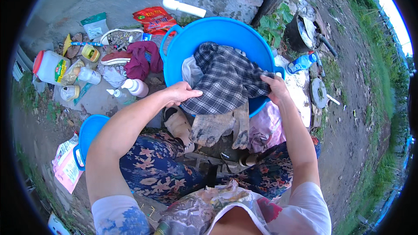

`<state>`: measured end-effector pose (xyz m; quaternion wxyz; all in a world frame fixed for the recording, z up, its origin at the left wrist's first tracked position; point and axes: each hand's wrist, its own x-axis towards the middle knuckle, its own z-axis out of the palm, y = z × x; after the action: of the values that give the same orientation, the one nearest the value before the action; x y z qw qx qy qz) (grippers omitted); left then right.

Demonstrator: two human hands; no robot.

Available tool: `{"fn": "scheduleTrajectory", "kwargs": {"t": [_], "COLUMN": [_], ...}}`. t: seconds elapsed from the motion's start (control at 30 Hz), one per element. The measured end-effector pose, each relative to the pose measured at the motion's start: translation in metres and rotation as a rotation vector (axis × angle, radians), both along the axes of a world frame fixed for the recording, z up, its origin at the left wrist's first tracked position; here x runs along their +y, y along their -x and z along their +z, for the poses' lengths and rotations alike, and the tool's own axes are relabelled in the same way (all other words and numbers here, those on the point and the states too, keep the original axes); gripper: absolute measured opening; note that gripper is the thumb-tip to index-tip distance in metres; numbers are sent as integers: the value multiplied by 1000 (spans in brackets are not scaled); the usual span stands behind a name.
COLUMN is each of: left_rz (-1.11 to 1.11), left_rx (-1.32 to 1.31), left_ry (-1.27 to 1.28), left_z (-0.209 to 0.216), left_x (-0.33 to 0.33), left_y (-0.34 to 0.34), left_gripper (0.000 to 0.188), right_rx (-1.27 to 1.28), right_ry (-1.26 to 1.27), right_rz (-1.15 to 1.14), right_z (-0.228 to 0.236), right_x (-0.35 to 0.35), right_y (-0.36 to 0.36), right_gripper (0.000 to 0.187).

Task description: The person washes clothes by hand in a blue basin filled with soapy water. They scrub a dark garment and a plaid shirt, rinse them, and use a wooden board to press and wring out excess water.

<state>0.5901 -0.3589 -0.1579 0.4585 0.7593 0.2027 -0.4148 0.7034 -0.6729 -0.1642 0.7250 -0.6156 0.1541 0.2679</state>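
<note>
A dark blue-black and white checked cloth (222, 82), seemingly a shirt, is spread over the near side of a big blue plastic tub (226, 28). My left hand (180, 93) pinches its left edge between thumb and fingers. At the cloth's right edge, my right hand (276, 88) has its fingers closed on the fabric. Beneath the cloth, a worn wooden board (211, 128) with a notched lower end leans out over the tub's near rim. White fabric (190, 72) shows inside the tub, left of the checked cloth.
Bottles, among them a white-pink one (137, 88), shoes (122, 37), a maroon cloth (143, 56) and a red-lidded jar (50, 66) lie to the left. A smaller blue basin (93, 130) stands beside my left arm. Right are a blue-labelled bottle (301, 63) and pink fabric (267, 124). A white pipe (183, 6) juts from the wall.
</note>
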Motion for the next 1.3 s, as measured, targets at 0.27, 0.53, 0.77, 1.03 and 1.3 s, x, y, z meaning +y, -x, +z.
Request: {"fn": "scheduleTrajectory", "kwargs": {"t": [0.27, 0.53, 0.77, 1.03, 1.3], "left_rz": [349, 535, -98, -451, -297], "left_rx": [-618, -491, -93, -298, -84], "left_ry": [331, 707, 126, -172, -227], "left_z": [13, 68, 26, 37, 1], "left_x": [44, 13, 0, 18, 37], "left_y": [-14, 7, 12, -25, -31], "left_gripper": [19, 45, 38, 23, 32], "right_rx": [-276, -529, -374, -390, -677], "right_ry": [-184, 788, 935, 751, 436], "right_rz": [20, 49, -147, -317, -574], "right_z": [76, 83, 36, -122, -171], "right_x": [59, -15, -155, -231, -193], "right_y": [-34, -99, -98, -161, -206], "right_gripper": [10, 35, 35, 60, 74]}}
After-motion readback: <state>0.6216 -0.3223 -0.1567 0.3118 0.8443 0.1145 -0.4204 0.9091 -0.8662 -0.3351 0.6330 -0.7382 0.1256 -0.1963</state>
